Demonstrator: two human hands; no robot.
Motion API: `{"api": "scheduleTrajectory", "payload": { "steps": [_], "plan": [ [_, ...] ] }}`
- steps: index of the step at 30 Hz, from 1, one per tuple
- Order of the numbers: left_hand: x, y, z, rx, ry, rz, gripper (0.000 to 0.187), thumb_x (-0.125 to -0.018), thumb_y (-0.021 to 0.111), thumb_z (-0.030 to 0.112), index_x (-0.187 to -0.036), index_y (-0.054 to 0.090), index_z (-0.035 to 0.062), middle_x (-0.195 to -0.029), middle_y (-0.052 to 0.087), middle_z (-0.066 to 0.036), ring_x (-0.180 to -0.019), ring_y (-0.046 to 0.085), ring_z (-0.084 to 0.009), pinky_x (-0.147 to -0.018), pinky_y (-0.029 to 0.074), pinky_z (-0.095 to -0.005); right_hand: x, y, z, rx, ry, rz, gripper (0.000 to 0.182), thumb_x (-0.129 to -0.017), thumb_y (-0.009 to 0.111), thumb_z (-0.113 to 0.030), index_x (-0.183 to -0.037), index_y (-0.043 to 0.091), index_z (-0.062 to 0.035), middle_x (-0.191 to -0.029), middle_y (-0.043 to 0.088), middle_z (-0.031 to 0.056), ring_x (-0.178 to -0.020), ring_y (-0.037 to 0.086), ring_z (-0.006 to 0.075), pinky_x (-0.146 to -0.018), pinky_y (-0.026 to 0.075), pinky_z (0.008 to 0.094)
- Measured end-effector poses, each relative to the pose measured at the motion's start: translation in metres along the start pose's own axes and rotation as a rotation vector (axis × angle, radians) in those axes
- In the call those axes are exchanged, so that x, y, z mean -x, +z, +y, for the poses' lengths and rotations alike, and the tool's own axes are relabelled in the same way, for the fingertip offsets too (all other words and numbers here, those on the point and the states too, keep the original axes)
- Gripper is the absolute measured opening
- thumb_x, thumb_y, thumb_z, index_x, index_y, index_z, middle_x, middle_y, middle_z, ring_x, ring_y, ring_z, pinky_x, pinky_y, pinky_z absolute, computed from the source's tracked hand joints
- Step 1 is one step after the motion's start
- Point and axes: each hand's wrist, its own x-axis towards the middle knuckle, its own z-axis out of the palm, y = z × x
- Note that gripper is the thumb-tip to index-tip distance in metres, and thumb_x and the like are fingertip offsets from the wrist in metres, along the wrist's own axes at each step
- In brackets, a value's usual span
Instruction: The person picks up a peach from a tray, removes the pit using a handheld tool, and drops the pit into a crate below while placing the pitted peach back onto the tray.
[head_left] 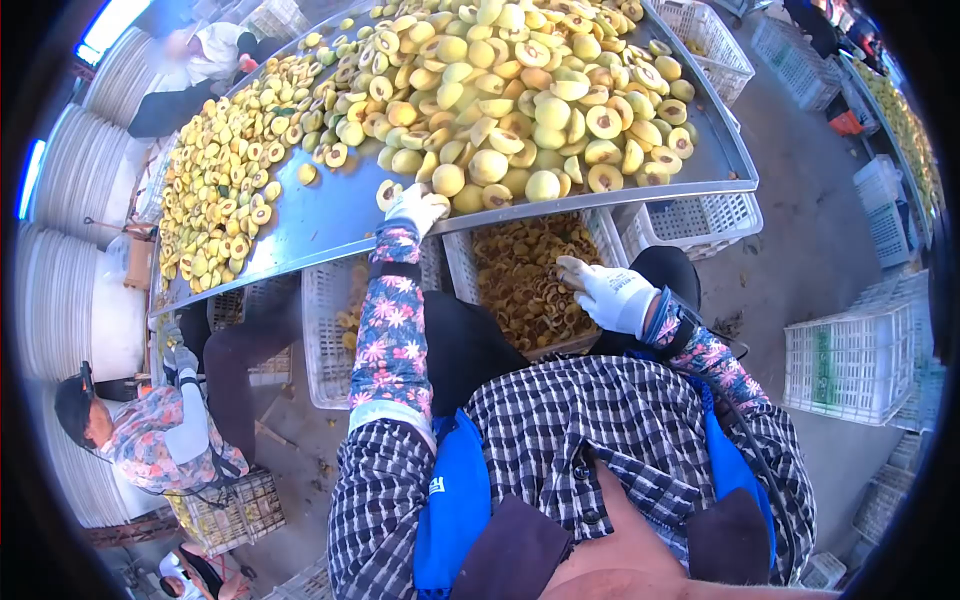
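Observation:
A large heap of halved yellow stone fruit, many cut faces brown at the pit, covers the metal table. At the table's near edge, my left hand, in a white glove, is closed on a fruit half. Below the edge, my right hand, also gloved, hangs over a white crate of brown-yellow fruit scraps. Its fingers are drawn together, and whatever they may hold is too small to make out.
Another white crate stands under the table to the left, and one to the right. A co-worker sits at the left on a crate; another person is across the table. Stacked crates stand at the right.

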Motion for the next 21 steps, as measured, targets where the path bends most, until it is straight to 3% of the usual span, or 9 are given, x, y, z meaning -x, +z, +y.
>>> {"api": "scheduleTrajectory", "payload": {
  "steps": [2, 3, 5, 6, 8, 11, 14, 16, 21],
  "plan": [
    [0.003, 0.002, -0.004, 0.097, -0.016, 0.165, 0.053, -0.071, 0.077, 0.036, -0.107, 0.064, -0.0008, -0.098, 0.066, -0.013, -0.094, 0.063, -0.0248, -0.088, 0.048, -0.035, 0.002, 0.002, 0.001, -0.084, -0.031, 0.092, 0.05, -0.092, 0.052, -0.022, -0.137, 0.036, -0.0079, -0.109, 0.063, 0.0224, -0.096, 0.062, 0.039, -0.083, 0.05, 0.0436],
    [0.012, -0.005, 0.011, 0.369, -0.095, 0.211, 0.046, -0.075, 0.074, 0.032, -0.106, 0.063, 0.0005, -0.1, 0.065, -0.014, -0.094, 0.064, -0.026, -0.085, 0.051, -0.0348, 0.001, 0.0, -0.001, -0.178, -0.066, 0.175, 0.049, -0.092, 0.054, -0.022, -0.135, 0.037, -0.0067, -0.109, 0.063, 0.0225, -0.096, 0.062, 0.0393, -0.083, 0.049, 0.0438],
    [0.014, 0.002, 0.014, 1.35, -0.042, 0.197, 0.034, -0.082, 0.069, 0.023, -0.109, 0.06, 0.0029, -0.103, 0.064, -0.015, -0.098, 0.064, -0.0302, -0.082, 0.055, -0.0359, -0.002, -0.006, -0.008, -0.252, -0.049, 0.196, 0.043, -0.091, 0.057, -0.023, -0.127, 0.042, -0.0047, -0.104, 0.063, 0.0229, -0.094, 0.062, 0.0399, -0.081, 0.049, 0.0437],
    [0.021, 0.002, 0.022, 1.355, -0.045, 0.197, 0.034, -0.082, 0.069, 0.023, -0.109, 0.06, 0.0029, -0.103, 0.064, -0.015, -0.098, 0.064, -0.0302, -0.082, 0.055, -0.0359, -0.006, -0.011, -0.014, -0.301, -0.029, 0.187, 0.041, -0.091, 0.057, -0.024, -0.125, 0.044, -0.0041, -0.1, 0.064, 0.0231, -0.093, 0.062, 0.04, -0.08, 0.049, 0.0435],
    [0.045, -0.008, 0.05, 1.959, 0.074, -0.07, 0.029, -0.088, 0.065, 0.021, -0.11, 0.055, 0.0056, -0.099, 0.065, -0.01, -0.098, 0.063, -0.027, -0.08, 0.056, -0.0434, -0.015, -0.013, -0.023, -0.369, -0.125, 0.304, 0.036, -0.091, 0.058, -0.024, -0.119, 0.047, -0.0031, -0.09, 0.064, 0.0235, -0.087, 0.063, 0.0402, -0.076, 0.05, 0.0434],
    [0.072, -0.011, 0.1, 2.026, 0.068, -0.077, 0.025, -0.091, 0.06, 0.019, -0.111, 0.053, 0.0056, -0.101, 0.064, -0.01, -0.098, 0.063, -0.0278, -0.078, 0.057, -0.0475, -0.031, -0.021, -0.04, -0.259, -0.235, 0.491, 0.039, -0.09, 0.06, -0.025, -0.12, 0.047, -0.0033, -0.084, 0.064, 0.0222, -0.079, 0.065, 0.0392, -0.068, 0.052, 0.0431],
    [0.078, 0.001, 0.115, 1.968, 0.12, -0.027, 0.035, -0.096, 0.052, 0.038, -0.11, 0.052, 0.0054, -0.106, 0.062, -0.013, -0.092, 0.064, -0.0282, -0.08, 0.055, -0.0418, -0.04, -0.033, -0.053, -0.133, -0.252, 0.567, 0.037, -0.089, 0.062, -0.026, -0.117, 0.05, -0.0034, -0.083, 0.065, 0.0206, -0.077, 0.065, 0.0368, -0.065, 0.053, 0.0411],
    [0.08, 0.004, 0.122, 1.849, 0.148, -0.018, 0.055, -0.097, 0.041, 0.055, -0.109, 0.052, 0.0032, -0.105, 0.063, -0.016, -0.088, 0.065, -0.0272, -0.081, 0.053, -0.0357, -0.042, -0.037, -0.058, -0.022, -0.228, 0.594, 0.034, -0.089, 0.062, -0.026, -0.113, 0.053, -0.0035, -0.083, 0.065, 0.0183, -0.077, 0.066, 0.0341, -0.064, 0.053, 0.0397],
    [0.087, 0.006, 0.137, 1.745, 0.073, 0.104, 0.062, -0.095, 0.039, 0.061, -0.106, 0.051, 0.0012, -0.1, 0.064, -0.016, -0.086, 0.065, -0.024, -0.08, 0.053, -0.0341, -0.049, -0.029, -0.058, 0.096, -0.302, 0.67, 0.044, -0.085, 0.068, -0.026, -0.118, 0.053, -0.0014, -0.075, 0.066, 0.0154, -0.067, 0.066, 0.0318, -0.06, 0.053, 0.0379]
  ]
}}
